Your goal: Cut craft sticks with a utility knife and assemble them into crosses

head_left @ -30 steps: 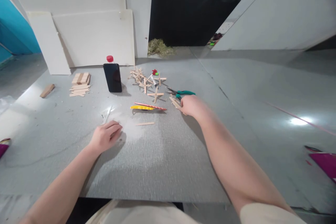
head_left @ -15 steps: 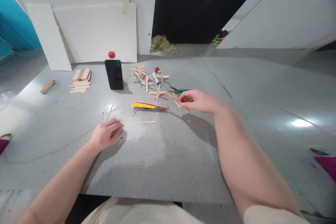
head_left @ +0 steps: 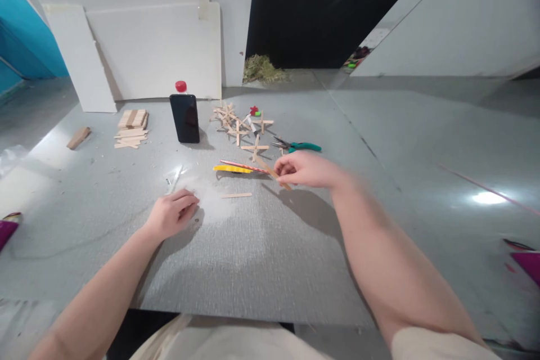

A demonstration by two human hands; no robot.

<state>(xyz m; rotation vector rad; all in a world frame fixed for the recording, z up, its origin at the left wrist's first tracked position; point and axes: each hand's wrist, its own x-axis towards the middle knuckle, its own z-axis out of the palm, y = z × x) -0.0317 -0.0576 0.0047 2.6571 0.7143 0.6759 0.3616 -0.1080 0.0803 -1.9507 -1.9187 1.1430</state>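
My right hand [head_left: 301, 170] pinches a flat wooden craft stick [head_left: 284, 184], held tilted above the table right of centre. Just left of it lie a red-striped pencil [head_left: 236, 165] and a yellow utility knife [head_left: 223, 169]. Another craft stick [head_left: 236, 196] rests flat on the table between my hands. My left hand [head_left: 174, 214] lies on the table with its fingers curled in; whether anything is under them is hidden. Pliers with teal handles [head_left: 306, 147] lie behind my right hand. Crossed craft sticks [head_left: 230, 121] are heaped farther back, with a small white tube [head_left: 252, 124] among them.
A black phone [head_left: 184, 119] stands upright before a red-capped bottle [head_left: 180, 86]. To its left sit a bundle of craft sticks [head_left: 133, 118] and a brown wooden piece [head_left: 79, 138]. White boards [head_left: 156, 53] stand along the back of the grey table [head_left: 253, 270].
My right hand has moved left and a little toward me with the craft stick, uncovering the pliers' handles. The left hand stays in place.
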